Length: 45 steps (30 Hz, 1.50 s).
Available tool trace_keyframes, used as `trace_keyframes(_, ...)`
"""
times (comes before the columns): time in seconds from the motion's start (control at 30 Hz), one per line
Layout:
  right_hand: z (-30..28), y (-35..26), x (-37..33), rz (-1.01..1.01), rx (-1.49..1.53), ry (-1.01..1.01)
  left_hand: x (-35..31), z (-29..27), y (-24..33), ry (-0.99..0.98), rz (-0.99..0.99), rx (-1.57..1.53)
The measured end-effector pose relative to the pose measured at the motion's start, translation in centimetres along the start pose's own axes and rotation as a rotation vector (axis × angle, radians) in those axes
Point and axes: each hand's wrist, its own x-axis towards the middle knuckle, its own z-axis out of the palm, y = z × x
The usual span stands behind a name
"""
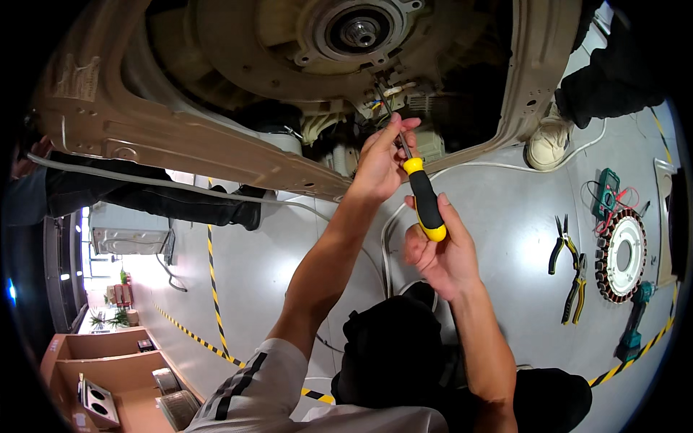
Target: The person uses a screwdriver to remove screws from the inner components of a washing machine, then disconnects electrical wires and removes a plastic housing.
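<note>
A yellow-and-black screwdriver [427,206] points up into the open back of a washing machine [238,155]. My left hand [381,162] pinches its metal shaft just above the handle. Around the lower end of the handle, the thumb and fingers of my right hand [449,252] are closed. The tip reaches the lower edge of the drum housing, beside coloured wires [377,105] and a white connector [397,91]; what it touches there is too small to tell. Above it sits the round hub with its splined shaft [362,32].
On the floor at right lie pliers [557,249], more pliers [576,296], a ring-shaped motor stator [622,252], a green multimeter [608,191] and a cordless drill [634,325]. A grey hose [180,184] crosses at left. Other people's shoes [548,141] stand close by.
</note>
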Motion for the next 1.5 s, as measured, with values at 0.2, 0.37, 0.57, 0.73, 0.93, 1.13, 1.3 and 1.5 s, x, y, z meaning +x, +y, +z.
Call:
trace_keyframes(0.2,0.0,0.9,0.6,-0.859,-1.302,0.431,0.1,0.1,0.1,0.098,0.034,0.162)
trace_keyframes(0.37,0.2,-0.2,-0.1,-0.067,0.012,0.062,0.8,-1.0,-0.5,-0.002,0.037,-0.038)
trace_keyframes(0.57,-0.4,0.7,0.5,-0.771,-1.168,0.418,0.0,0.2,-0.5,0.065,0.046,0.09)
trace_keyframes(0.73,-0.3,-0.3,0.5,-0.716,-0.972,0.358,0.0,0.9,-0.1,0.085,0.116,0.202)
trace_keyframes(0.93,-0.7,-1.4,-0.2,0.068,0.076,-0.012,-0.1,0.0,-0.3,0.052,0.065,0.042)
trace_keyframes(1.13,-0.6,0.8,0.4,-0.826,-1.309,0.411,0.0,0.5,-0.1,0.126,0.061,0.167)
trace_keyframes(1.3,1.5,-1.2,-0.6,0.039,0.044,0.065,0.6,-0.6,-0.6,0.033,0.045,-0.022)
trace_keyframes(1.5,0.1,0.2,0.1,-0.556,-0.962,0.382,0.4,-0.3,-0.4,0.099,0.059,0.046)
